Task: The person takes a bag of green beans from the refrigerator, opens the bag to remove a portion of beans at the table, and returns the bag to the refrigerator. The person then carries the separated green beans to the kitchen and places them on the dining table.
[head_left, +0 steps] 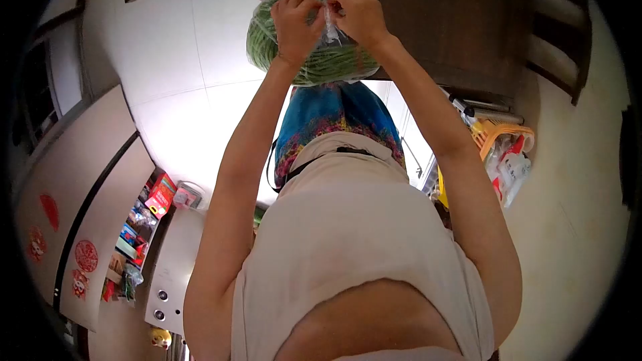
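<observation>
Nearest to us, our pale shirt [361,234] fills the bottom centre of the frame, with the blue patterned garment [314,117] above it. Our bare arms reach up to a clear plastic bag [331,67] of long green vegetables at the upper centre, overlapping the edge of the dark table [435,27]; we cannot tell how much of its weight the table bears. Our left hand [295,27] and right hand [360,16] are close together, fingers curled and pinched on the bag's gathered neck, though the exact grip is partly hidden. To the right of centre, an orange basket [515,130] holds plastic bags [513,172]. Dark chairs show at the upper left and upper right, and pale floor [167,47] spreads at the upper left. At the lower left, packages [137,234] sit beside pale panels [87,190] bearing red prints.
</observation>
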Available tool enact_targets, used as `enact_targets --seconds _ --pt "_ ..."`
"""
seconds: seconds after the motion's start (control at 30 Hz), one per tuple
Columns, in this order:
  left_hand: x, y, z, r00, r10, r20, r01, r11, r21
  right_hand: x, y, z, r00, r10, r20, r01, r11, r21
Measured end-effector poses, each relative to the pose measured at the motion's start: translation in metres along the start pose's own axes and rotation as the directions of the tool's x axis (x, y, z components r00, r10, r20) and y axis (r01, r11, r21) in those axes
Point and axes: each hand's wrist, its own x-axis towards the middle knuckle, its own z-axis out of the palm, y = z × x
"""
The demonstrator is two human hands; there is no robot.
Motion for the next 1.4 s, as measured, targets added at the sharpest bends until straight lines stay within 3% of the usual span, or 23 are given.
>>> enact_targets --seconds 0.13,0.23,0.3,0.33,0.4,0.47,0.53,0.57,0.63,0.67,0.77,0.8,0.93,1.07,1.17,1.23,1.27,1.3,1.37,1.4 --pt "0.014 0.006 0.003 0.999 0.032 -0.025 -0.032 0.999 0.008 0.000 -0.003 -0.010 0.988 0.153 -0.003 -0.153 0.988 0.028" --pt "0.018 0.016 -0.006 1.000 0.009 0.014 -0.009 1.000 -0.019 0.004 -0.001 -0.026 0.929 0.327 0.172 -0.363 0.893 0.265" --pt "0.019 0.026 -0.014 0.997 -0.063 0.038 0.066 0.992 -0.103 0.018 0.008 -0.036 0.875 0.288 0.389 -0.426 0.840 0.336" --pt "0.021 0.036 -0.023 0.999 0.001 0.049 0.004 0.994 -0.105 0.027 0.011 -0.042 0.831 0.251 0.496 -0.460 0.811 0.360" --pt "0.019 0.042 -0.027 0.998 -0.034 0.052 0.038 0.997 -0.071 0.055 0.004 -0.060 0.682 0.182 0.708 -0.445 0.872 0.205" --pt "0.013 0.047 -0.033 0.995 -0.096 0.035 0.099 0.991 -0.086 0.073 -0.002 -0.062 0.525 0.131 0.841 -0.321 0.946 0.053" --pt "0.007 0.050 -0.034 0.985 -0.175 0.001 0.174 0.974 -0.147 0.081 -0.012 -0.068 0.573 -0.050 0.818 -0.110 0.984 0.137" --pt "0.008 0.049 -0.038 0.957 -0.280 0.080 0.291 0.908 -0.301 0.087 -0.015 -0.072 0.582 -0.142 0.801 -0.002 0.985 0.175" --pt "0.008 0.047 -0.049 0.860 -0.430 0.273 0.506 0.656 -0.560 0.087 -0.013 -0.066 0.665 -0.285 0.691 0.136 0.955 0.263" --pt "0.009 0.047 -0.054 0.796 -0.499 0.343 0.599 0.568 -0.564 0.086 -0.011 -0.063 0.690 -0.356 0.630 0.204 0.931 0.302" --pt "0.012 0.053 -0.069 0.781 -0.513 0.356 0.616 0.541 -0.573 0.081 -0.016 -0.062 0.741 -0.413 0.530 0.196 0.887 0.417" --pt "0.011 0.057 -0.067 0.791 -0.517 0.327 0.598 0.538 -0.595 0.077 -0.016 -0.063 0.755 -0.399 0.520 0.172 0.886 0.430" --pt "0.007 0.050 -0.061 0.918 -0.378 0.120 0.396 0.854 -0.339 0.054 -0.018 -0.061 0.835 -0.296 0.464 0.087 0.904 0.419" --pt "0.004 0.058 -0.054 0.981 -0.194 -0.009 0.192 0.976 -0.102 0.024 -0.018 -0.060 0.914 -0.153 0.376 -0.003 0.924 0.383" --pt "0.003 0.076 -0.055 0.993 -0.076 -0.086 0.077 0.997 0.012 0.034 -0.004 -0.068 0.794 -0.251 0.554 -0.022 0.898 0.439" --pt "0.010 0.072 -0.083 0.989 0.040 -0.140 -0.032 0.998 0.059 0.074 -0.039 -0.080 0.685 -0.361 0.632 0.152 0.920 0.361" --pt "0.011 0.068 -0.090 0.993 0.084 -0.079 -0.076 0.992 0.098 0.081 -0.049 -0.089 0.620 -0.403 0.673 0.241 0.914 0.326" --pt "0.009 0.067 -0.095 0.997 -0.028 -0.070 0.020 0.994 -0.111 0.083 -0.059 -0.095 0.619 -0.412 0.668 0.241 0.910 0.338" --pt "0.010 0.064 -0.107 0.976 -0.217 -0.001 0.189 0.854 -0.485 0.091 -0.077 -0.100 0.620 -0.449 0.643 0.263 0.891 0.369" --pt "0.008 0.061 -0.109 0.974 -0.226 0.004 0.200 0.851 -0.485 0.090 -0.078 -0.097 0.642 -0.446 0.624 0.249 0.891 0.381"
